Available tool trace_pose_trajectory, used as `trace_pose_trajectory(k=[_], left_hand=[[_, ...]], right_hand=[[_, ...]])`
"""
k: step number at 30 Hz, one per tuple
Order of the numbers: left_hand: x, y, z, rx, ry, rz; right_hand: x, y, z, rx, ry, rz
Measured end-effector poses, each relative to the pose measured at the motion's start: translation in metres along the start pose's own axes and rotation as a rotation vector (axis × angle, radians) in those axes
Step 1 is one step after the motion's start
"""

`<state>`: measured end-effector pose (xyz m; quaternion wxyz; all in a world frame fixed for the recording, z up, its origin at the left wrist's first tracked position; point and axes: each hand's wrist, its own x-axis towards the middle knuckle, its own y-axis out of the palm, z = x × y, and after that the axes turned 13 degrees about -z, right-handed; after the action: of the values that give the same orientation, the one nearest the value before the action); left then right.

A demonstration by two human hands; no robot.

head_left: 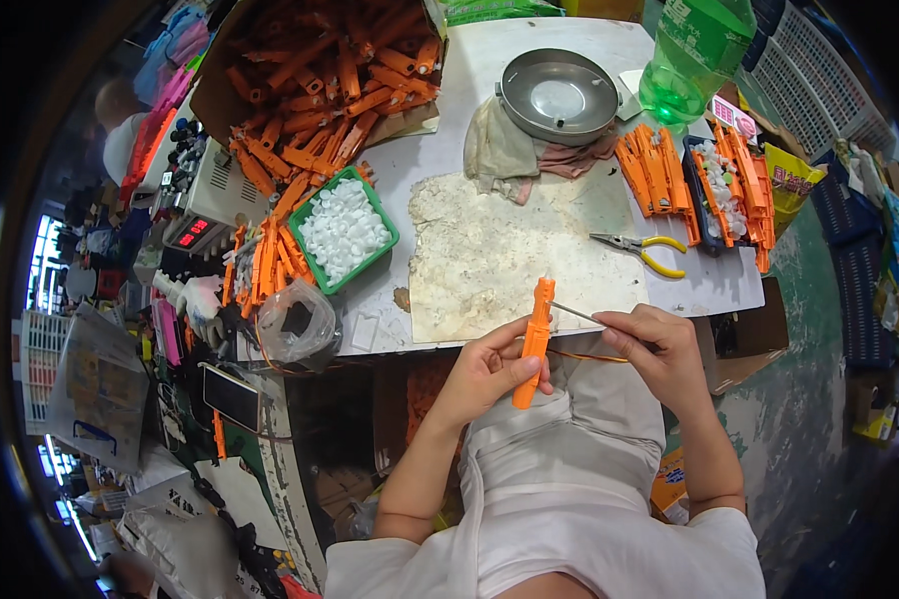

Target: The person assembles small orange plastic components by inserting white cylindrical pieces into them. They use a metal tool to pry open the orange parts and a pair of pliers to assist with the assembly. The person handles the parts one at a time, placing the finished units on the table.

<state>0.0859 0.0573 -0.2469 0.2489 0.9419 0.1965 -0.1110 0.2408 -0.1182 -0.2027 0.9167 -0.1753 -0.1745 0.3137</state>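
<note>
My left hand (487, 371) grips a long orange plastic part (535, 344), held upright just past the table's near edge. Its fingers wrap the lower half of the piece. In my right hand (659, 347) is a thin metal rod tool (575, 313), pinched between thumb and fingers. The rod's tip meets the side of the orange part near its top; whether it goes into an opening is too small to tell. A thin orange wire (589, 356) runs below the tool towards my right hand, and its end is hidden.
Past my hands lies a stained sheet (499, 270) with yellow-handled pliers (644, 252) at its right. A green tray (382, 250) holds white pieces. Orange parts fill a carton (320, 70). A metal pan (559, 95) rests on rags, near a green bottle (691, 65).
</note>
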Motion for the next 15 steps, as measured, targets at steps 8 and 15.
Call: trace_pose_trajectory(k=[8,15], left_hand=[[-0.001,0.006,-0.006,0.044,-0.012,-0.015],[-0.005,0.004,-0.011,0.13,-0.101,0.052]], right_hand=[[0.0,-0.005,-0.001,-0.184,-0.164,-0.107],[0.005,-0.019,-0.008,0.313,0.492,0.341]])
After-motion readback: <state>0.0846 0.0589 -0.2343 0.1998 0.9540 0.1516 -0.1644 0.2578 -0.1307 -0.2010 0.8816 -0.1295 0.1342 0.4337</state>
